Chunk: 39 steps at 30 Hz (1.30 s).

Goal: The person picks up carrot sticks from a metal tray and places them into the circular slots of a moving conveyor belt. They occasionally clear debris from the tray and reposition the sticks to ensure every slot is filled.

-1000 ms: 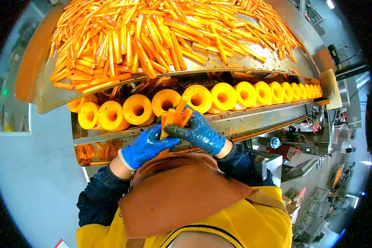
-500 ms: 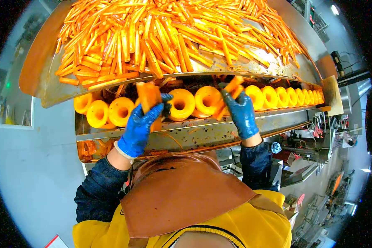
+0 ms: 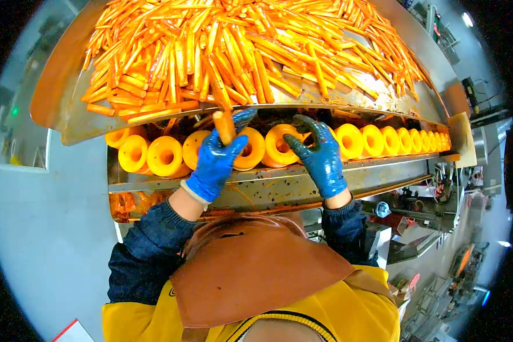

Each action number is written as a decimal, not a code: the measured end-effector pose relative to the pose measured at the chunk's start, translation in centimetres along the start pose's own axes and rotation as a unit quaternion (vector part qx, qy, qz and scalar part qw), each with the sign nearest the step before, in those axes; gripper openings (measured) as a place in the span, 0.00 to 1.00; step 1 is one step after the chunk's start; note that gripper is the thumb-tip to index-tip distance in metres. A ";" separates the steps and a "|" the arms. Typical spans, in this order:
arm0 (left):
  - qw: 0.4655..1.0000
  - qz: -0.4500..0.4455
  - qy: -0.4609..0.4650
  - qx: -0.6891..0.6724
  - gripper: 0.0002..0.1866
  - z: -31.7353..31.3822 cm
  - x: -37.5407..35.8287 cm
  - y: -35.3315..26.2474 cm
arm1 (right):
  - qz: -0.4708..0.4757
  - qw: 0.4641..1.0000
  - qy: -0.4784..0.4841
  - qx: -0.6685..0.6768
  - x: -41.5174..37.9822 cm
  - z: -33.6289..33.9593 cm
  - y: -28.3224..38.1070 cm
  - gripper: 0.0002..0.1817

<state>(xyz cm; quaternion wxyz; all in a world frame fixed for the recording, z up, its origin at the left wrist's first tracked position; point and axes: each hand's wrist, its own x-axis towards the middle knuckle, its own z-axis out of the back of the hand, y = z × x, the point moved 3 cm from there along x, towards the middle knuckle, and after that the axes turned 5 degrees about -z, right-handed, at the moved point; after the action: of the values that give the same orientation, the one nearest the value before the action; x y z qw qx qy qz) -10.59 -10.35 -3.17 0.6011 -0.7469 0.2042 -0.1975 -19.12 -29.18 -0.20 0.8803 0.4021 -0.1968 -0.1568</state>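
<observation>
My left hand [image 3: 215,165], in a blue glove, is closed around a short orange stick [image 3: 224,128] that stands up out of its grip. A row of yellow-orange ring-shaped cups [image 3: 165,156] runs just beyond, each with a round hole in the middle. The left hand is in front of this row and partly hides a few cups. My right hand [image 3: 324,162], in a dark, wet-looking blue glove, reaches over the row with thumb and fingers apart. Its thumb overlaps a cup [image 3: 279,143], and no stick shows in it.
Behind the cups, a sloped metal tray [image 3: 74,117] holds a large heap of orange sticks [image 3: 211,51]. A stained metal ledge [image 3: 279,187] runs along the near side. A pale board [image 3: 465,139] stands at the row's right end, with machinery beyond.
The sticks that were in my right hand are gone from it, and its fingers are now spread. My left hand has shifted right along the cups, still gripping a stick.
</observation>
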 end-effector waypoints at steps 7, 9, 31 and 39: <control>0.949 -0.176 -0.002 0.261 0.10 3.8 0.3 -0.8 | 0.067 0.994 0.080 0.018 0.5 -1.8 1.8 0.13; 0.931 -0.189 0.024 0.311 0.11 4.0 0.1 -1.3 | 0.082 0.990 0.111 -0.009 1.1 -1.5 2.4 0.13; 0.711 -0.294 -0.070 0.635 0.15 18.1 8.5 -7.6 | 0.039 0.848 0.201 -0.489 20.6 1.1 -1.5 0.18; 0.717 -0.310 -0.107 0.615 0.12 17.9 7.6 -7.4 | -0.162 0.970 0.113 -0.142 19.1 7.7 -8.1 0.24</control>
<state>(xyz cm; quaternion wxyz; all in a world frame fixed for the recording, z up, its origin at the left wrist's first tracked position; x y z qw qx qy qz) 5.94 1.60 0.92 0.8514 -0.2499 -0.2709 -0.3732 -7.06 -47.54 2.40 0.9077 0.3148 -0.0033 -0.2774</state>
